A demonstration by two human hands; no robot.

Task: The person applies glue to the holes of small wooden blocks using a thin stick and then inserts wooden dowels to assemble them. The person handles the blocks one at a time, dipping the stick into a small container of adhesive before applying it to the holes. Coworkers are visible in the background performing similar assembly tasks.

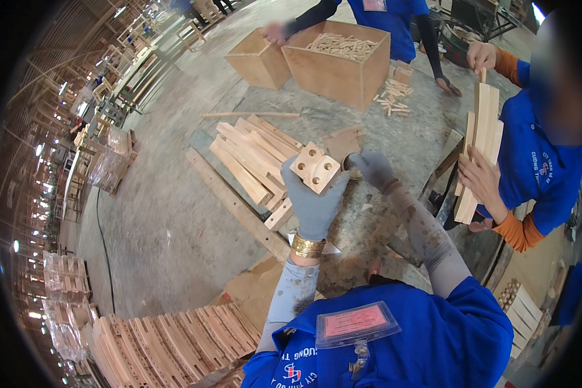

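My left hand [315, 204], in a grey glove, is closed around wooden pieces [315, 169] held side by side. Their end faces point up and show several drilled round holes. My right hand [374, 171], also gloved in grey, is just to the right of them. Its fingers are curled at a small round cup-like container [352, 166] with a dark rim; the hand partly hides it, and what the fingertips pinch is not visible. A pile of wooden bars [252, 152] lies beyond and left of my left hand, with one drilled bar end [279, 214] beside my wrist.
Ahead stand a large wooden box [333, 77] full of dowels and a smaller box [258, 61]; loose dowels [393, 97] lie beside them. One co-worker stands behind the boxes. Another, at right, holds wooden bars [482, 139]. Stacked drilled rails [174, 343] stand at lower left.
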